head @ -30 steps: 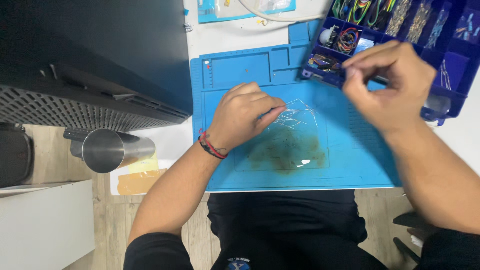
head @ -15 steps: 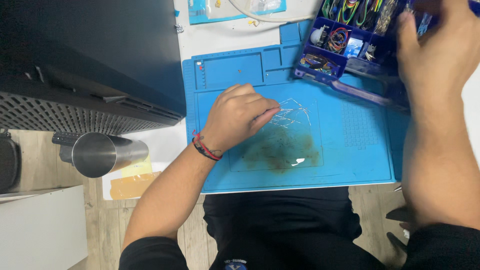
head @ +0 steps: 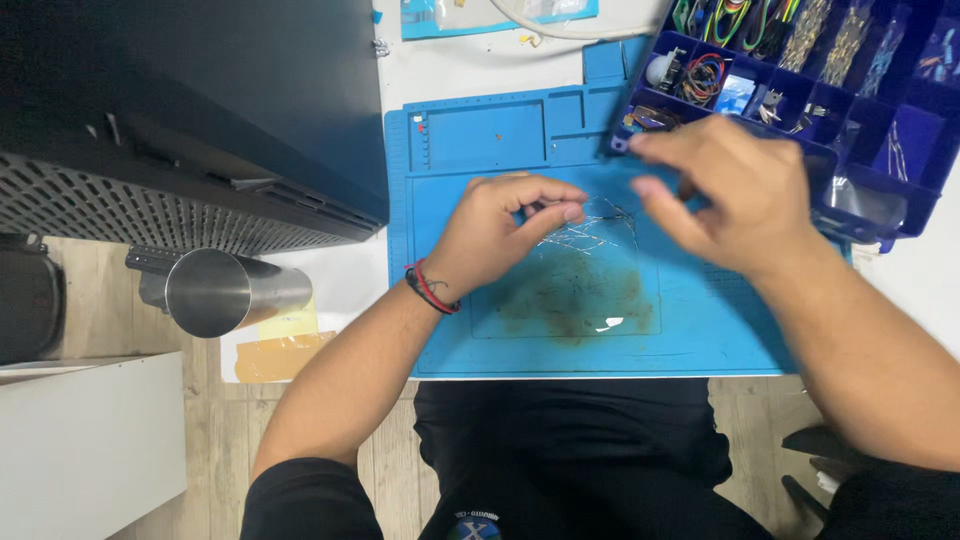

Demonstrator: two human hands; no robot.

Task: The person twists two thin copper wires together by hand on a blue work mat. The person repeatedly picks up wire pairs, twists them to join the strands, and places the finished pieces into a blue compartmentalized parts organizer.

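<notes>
Looking down past my dark shirt, I see the blue work mat [head: 700,340] at the near edge of the white table, with a brownish stained patch [head: 575,295] in its middle. My left hand [head: 500,235] rests on the mat, a red-and-black band [head: 432,290] at the wrist, its thumb and fingers curled in a light pinch on the near end of a small bunch of thin wire leads [head: 590,235] — whether they are truly gripped or only steadied I cannot tell. The leads lie flat on the mat, fanning rightward from that pinch, long axis roughly left to right. My right hand [head: 740,195] hovers just beside their far end, fingers loosely bent and blurred; I cannot make out anything in it. The left hand is the nearer of the two to the leads.

Farther off, the dark blue parts box [head: 880,215] sits open at the mat's upper right — its compartments hold coiled coloured wires [head: 705,75], small parts and strips of components. Left of the mat a metal cup [head: 215,292] lies on its side beneath a dark perforated case [head: 180,120].
</notes>
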